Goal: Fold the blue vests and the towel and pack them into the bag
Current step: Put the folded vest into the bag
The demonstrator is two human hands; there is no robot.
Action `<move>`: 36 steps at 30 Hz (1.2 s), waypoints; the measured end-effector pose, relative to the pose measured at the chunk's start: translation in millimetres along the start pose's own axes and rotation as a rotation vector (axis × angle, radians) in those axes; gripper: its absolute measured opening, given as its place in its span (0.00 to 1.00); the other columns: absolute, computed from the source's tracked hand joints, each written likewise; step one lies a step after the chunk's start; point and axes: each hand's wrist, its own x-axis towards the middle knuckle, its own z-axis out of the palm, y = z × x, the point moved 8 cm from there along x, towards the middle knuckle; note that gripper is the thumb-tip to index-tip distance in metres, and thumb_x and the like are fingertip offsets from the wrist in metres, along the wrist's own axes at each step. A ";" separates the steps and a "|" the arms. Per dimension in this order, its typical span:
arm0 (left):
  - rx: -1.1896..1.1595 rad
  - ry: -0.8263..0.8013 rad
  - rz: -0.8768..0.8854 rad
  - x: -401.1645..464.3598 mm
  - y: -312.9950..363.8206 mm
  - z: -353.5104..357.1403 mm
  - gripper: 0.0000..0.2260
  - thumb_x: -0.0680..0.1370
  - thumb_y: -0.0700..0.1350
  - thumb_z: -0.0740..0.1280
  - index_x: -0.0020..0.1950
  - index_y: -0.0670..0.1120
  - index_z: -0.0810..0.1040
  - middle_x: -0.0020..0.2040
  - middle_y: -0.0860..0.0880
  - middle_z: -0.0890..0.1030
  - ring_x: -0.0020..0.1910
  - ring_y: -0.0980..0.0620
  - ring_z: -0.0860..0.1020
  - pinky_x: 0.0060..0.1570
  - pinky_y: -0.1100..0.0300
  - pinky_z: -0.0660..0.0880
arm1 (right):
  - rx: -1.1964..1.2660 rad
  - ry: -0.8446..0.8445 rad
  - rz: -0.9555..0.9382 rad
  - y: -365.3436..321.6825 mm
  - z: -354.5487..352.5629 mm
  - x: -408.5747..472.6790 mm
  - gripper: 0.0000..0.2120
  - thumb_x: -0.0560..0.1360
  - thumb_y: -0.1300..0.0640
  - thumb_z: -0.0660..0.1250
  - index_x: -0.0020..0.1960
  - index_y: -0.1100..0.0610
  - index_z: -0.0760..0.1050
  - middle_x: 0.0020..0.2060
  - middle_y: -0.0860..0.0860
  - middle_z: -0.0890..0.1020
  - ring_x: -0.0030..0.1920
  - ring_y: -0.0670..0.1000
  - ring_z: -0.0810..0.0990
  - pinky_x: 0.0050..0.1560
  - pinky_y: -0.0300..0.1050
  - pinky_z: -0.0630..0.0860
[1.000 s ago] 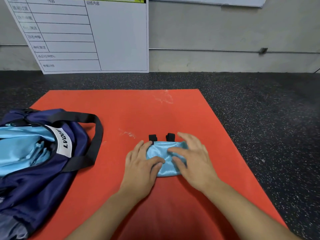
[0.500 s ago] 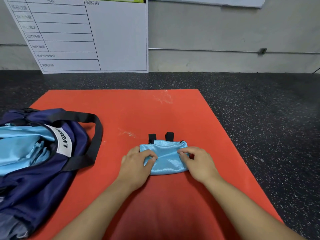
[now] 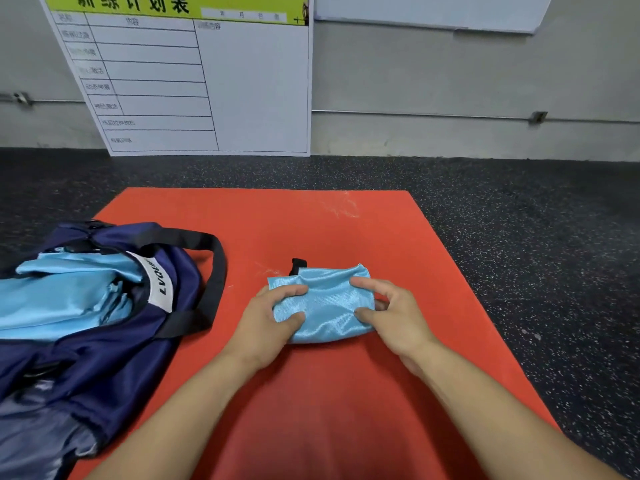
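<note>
A folded light-blue vest (image 3: 325,303) with a black strap end at its far edge sits in the middle of the red mat (image 3: 346,230). My left hand (image 3: 266,320) grips its left end, fingers on top and thumb at the near side. My right hand (image 3: 391,313) pinches its right end between forefinger and thumb. A navy bag (image 3: 114,341) with a black handle and a white label lies open at the left, with more light-blue fabric (image 3: 65,299) packed inside. No towel is visible.
Dark speckled floor (image 3: 536,254) surrounds the mat. A white schedule board (image 3: 207,81) leans against the grey wall behind. A pipe runs along the wall at the right.
Both hands went from pressing flat on the vest to gripping its two ends. The bundle looks slightly lifted and bunched, and only one black strap end shows now. The camera has tilted up.
</note>
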 end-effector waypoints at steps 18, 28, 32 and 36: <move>0.152 0.209 0.048 -108.1 -3.6 -248.0 0.20 0.75 0.40 0.74 0.61 0.61 0.81 0.62 0.56 0.79 0.65 0.64 0.71 0.70 0.68 0.62 | -0.054 -0.128 -0.362 -135.7 220.5 -57.2 0.27 0.69 0.69 0.72 0.62 0.46 0.82 0.59 0.40 0.80 0.61 0.46 0.80 0.69 0.53 0.74; 0.133 0.491 0.061 -25.9 -44.3 -400.0 0.22 0.73 0.34 0.74 0.56 0.61 0.82 0.58 0.54 0.79 0.55 0.58 0.78 0.59 0.64 0.73 | -0.357 0.005 -0.738 -240.4 364.9 7.8 0.26 0.75 0.69 0.65 0.69 0.51 0.78 0.65 0.44 0.73 0.56 0.43 0.75 0.61 0.37 0.72; 0.187 0.411 -0.055 1.2 -105.5 -403.5 0.24 0.72 0.32 0.73 0.51 0.64 0.81 0.55 0.50 0.79 0.48 0.53 0.79 0.48 0.71 0.72 | -0.534 -0.030 -0.742 -203.4 409.5 28.5 0.25 0.76 0.67 0.65 0.69 0.51 0.77 0.68 0.44 0.70 0.58 0.50 0.78 0.60 0.48 0.76; 0.091 0.293 -0.237 19.6 -151.9 -399.1 0.15 0.76 0.34 0.69 0.51 0.55 0.84 0.40 0.51 0.79 0.27 0.56 0.71 0.29 0.63 0.68 | -0.463 -0.092 -0.557 -164.4 428.8 46.3 0.22 0.79 0.64 0.64 0.70 0.49 0.75 0.63 0.41 0.70 0.52 0.44 0.76 0.56 0.39 0.72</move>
